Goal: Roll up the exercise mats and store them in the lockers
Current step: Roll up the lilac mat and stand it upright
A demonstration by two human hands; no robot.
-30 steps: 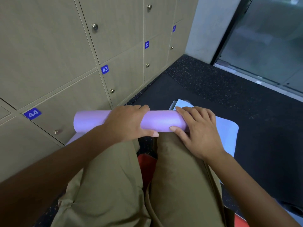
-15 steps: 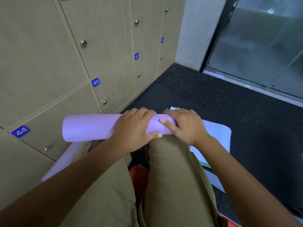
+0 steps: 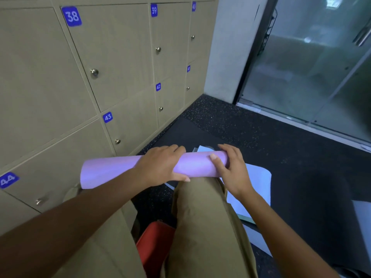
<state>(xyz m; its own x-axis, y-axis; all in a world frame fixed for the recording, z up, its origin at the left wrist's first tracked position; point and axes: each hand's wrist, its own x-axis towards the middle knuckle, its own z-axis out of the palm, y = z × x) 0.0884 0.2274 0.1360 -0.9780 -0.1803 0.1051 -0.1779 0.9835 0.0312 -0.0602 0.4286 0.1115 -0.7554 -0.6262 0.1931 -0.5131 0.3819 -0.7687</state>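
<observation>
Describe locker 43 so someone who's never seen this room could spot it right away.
Start at the wall of tan lockers on the left, then drop to the bottom row by the dark floor. Locker 43 is the door just beyond the far side of the rolled purple mat. Its blue tag reads 43, between 44 nearer the person and 42 farther off.

The rolled purple mat (image 3: 112, 170) looks like smooth, matt foam. The locker doors (image 3: 120, 57) at the left have a matt, pale wood-grain finish, with small shiny metal knobs (image 3: 94, 72) and glossy blue number plates (image 3: 71, 16). The floor (image 3: 251, 133) is dark, rough, speckled rubber. The trousers (image 3: 202, 227) are matt khaki cloth.
</observation>
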